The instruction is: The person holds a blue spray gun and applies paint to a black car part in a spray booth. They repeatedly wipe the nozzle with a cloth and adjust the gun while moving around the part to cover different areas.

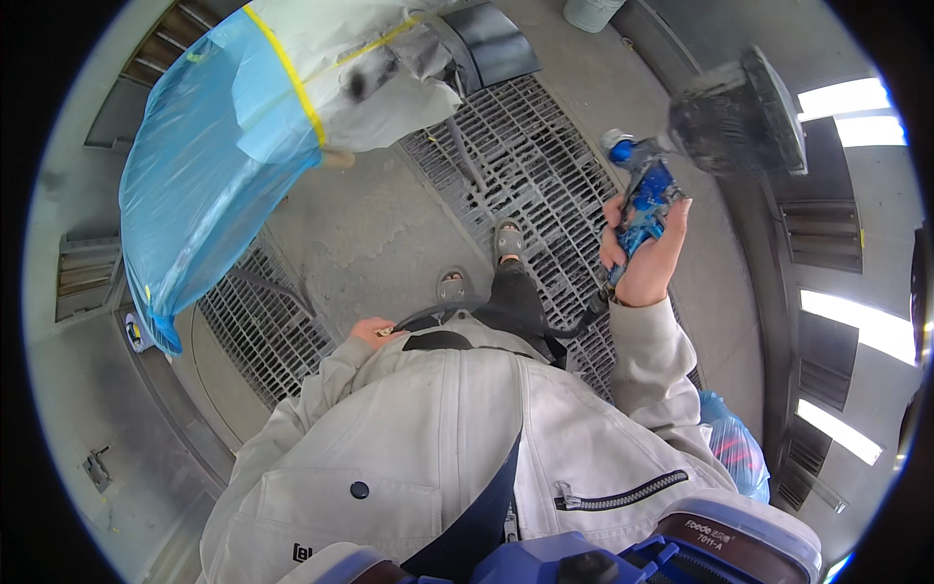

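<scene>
Right hand (646, 273) grasps a blue spray gun (654, 187), grimy and grey-smeared, with a wide dark cup (735, 125).

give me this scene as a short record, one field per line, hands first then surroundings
right hand: grips a blue, paint-smeared spray gun with a large, dark-stained cup
left hand: low beside the waist; its grip is unclear
left side: translucent blue plastic sheet, yellow tape along its edge, then crinkled white paper
top middle: dark grey curved panel beside the paper
floor: grey concrete with dark metal gratings
right side: bright white rectangular lights
</scene>
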The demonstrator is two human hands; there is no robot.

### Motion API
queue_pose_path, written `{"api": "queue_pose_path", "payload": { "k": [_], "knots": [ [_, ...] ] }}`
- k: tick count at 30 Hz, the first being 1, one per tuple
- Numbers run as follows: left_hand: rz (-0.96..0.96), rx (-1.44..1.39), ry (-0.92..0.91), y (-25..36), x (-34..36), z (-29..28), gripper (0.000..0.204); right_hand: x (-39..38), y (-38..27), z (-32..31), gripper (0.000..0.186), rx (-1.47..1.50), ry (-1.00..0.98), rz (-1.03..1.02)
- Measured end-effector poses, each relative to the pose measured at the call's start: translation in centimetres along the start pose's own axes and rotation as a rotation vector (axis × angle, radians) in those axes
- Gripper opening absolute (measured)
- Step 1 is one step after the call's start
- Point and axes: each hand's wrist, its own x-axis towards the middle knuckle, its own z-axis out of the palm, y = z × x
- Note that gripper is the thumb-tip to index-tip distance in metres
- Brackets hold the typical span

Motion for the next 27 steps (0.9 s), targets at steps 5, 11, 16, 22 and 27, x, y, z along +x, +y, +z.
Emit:
{"api": "queue_pose_path", "payload": {
  "k": [5,11,16,22,27],
  "knots": [
    [0.063,0.07,-0.114,0.3,1.4,-0.6,0.038,-0.6,-1.9,0.3,0.079,0.064,-0.213,0.221],
    [0.092,0.007,-0.106,0.4,3.2,-0.6,0.035,0.6,-2.4,1.4,0.078,-0.026,-0.04,0.062],
    [0.148,0.073,-0.137,0.5,4.8,-0.6,0.033,0.4,-2.9,1.3,0.088,0.055,-0.294,0.235],
    [0.146,0.032,-0.15,1.6,4.9,-0.5,0.034,2.0,-4.5,0.9,0.083,-0.005,-0.071,0.043],
    [0.148,-0.064,-0.128,3.1,5.4,0.0,0.036,2.5,-5.6,2.3,0.074,-0.103,0.148,-0.049]
  ]
}}
